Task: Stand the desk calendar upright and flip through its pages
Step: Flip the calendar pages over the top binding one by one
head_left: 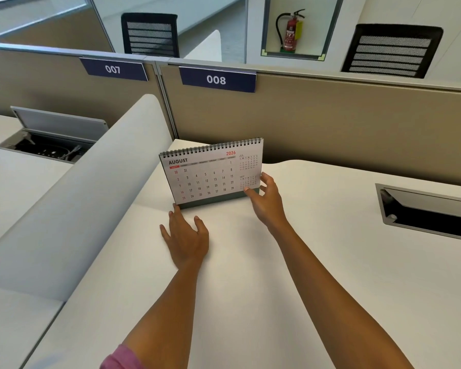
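- Calendar (212, 173) stands upright on the desk (250, 262), showing August.
- Left hand (186, 239), fingers spread, rests flat near its base; better pin that.
- Right hand (264, 199), open, touches the right corner; lift one page from there, slowly.

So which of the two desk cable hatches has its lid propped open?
The left cable hatch, beyond the grey divider: its lid stands raised, exposing cables. The right cable hatch, past the right hand, shows no raised lid.

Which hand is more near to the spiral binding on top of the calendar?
Right. The right hand touches the calendar at its lower right corner, below the right end of the spiral binding. The left hand lies on the desk by the lower left corner, farther away.
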Motion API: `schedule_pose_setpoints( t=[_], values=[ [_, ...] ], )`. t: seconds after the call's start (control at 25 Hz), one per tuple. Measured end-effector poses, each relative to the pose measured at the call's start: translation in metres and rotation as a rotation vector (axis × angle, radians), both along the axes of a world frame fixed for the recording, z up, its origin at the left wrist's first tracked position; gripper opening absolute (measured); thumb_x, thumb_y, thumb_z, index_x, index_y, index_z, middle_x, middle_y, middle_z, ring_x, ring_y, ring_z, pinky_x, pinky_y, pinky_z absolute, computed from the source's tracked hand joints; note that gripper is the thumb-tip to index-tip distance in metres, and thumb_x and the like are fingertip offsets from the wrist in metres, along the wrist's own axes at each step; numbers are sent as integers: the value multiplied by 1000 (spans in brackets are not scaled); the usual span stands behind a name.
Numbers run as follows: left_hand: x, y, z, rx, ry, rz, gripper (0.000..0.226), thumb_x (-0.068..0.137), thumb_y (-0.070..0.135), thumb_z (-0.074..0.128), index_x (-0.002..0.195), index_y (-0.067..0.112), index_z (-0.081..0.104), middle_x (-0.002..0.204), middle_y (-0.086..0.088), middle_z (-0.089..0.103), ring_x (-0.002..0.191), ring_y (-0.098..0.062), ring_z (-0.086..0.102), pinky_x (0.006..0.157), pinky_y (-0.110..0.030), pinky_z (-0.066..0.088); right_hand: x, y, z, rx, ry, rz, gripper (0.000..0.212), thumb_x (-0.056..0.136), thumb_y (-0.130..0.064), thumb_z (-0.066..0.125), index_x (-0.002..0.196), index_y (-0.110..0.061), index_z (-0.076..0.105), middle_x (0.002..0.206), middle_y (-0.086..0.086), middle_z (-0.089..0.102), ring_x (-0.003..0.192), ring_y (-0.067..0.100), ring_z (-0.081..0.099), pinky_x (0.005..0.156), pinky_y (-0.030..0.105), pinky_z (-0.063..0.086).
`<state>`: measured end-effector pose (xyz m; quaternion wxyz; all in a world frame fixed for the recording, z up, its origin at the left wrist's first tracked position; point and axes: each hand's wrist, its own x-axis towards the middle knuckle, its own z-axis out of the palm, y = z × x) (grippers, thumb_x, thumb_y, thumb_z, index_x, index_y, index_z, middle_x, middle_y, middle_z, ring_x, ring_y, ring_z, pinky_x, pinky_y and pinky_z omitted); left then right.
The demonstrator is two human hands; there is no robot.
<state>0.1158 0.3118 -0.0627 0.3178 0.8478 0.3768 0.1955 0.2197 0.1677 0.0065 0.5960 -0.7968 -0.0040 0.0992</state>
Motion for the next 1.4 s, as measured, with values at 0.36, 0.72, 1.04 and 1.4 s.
schedule_pose_setpoints(
  t=[0.36, 0.72, 1.04, 1.4],
  values=[
    [0, 0, 0, 4, -1, 1, 65, 97, 25, 46, 155, 10, 22, 159, -6, 36, 151, -17, 25, 126, -42, 1, -1, 1, -5, -35, 1, -9, 59, 90, -21, 66, 141, -23, 36, 148, 6, 40, 134, 28, 41, 104, 42, 43],
    [1, 0, 0, 8, 13, 1, 64, 98, 26, 46, 155, 10, 23, 159, -5, 35, 151, -17, 24, 126, -42, 1, 7, -2, 0, -56, 21, 9, 73, 87, -27, 70, 148, -22, 29, 153, 7, 35, 137, 31, 38, 105, 46, 41],
    [1, 0, -2, 17, 12, 3, 64, 98, 26, 45, 155, 9, 22, 159, -6, 35, 151, -18, 25, 126, -42, 1, -12, -3, -2, -121, -114, -49, 62, 89, -19, 68, 144, -18, 38, 147, 7, 41, 133, 23, 41, 104, 35, 43],
    [2, 3, -5, 11, 20, 8, 51, 97, 25, 47, 144, 5, 38, 152, -11, 45, 150, -19, 27, 126, -44, 3, -17, -15, 3, 95, -188, -386, 21, 83, -20, 75, 103, -15, 71, 85, -3, 71, 77, 5, 68, 76, 19, 56]
  ],
)
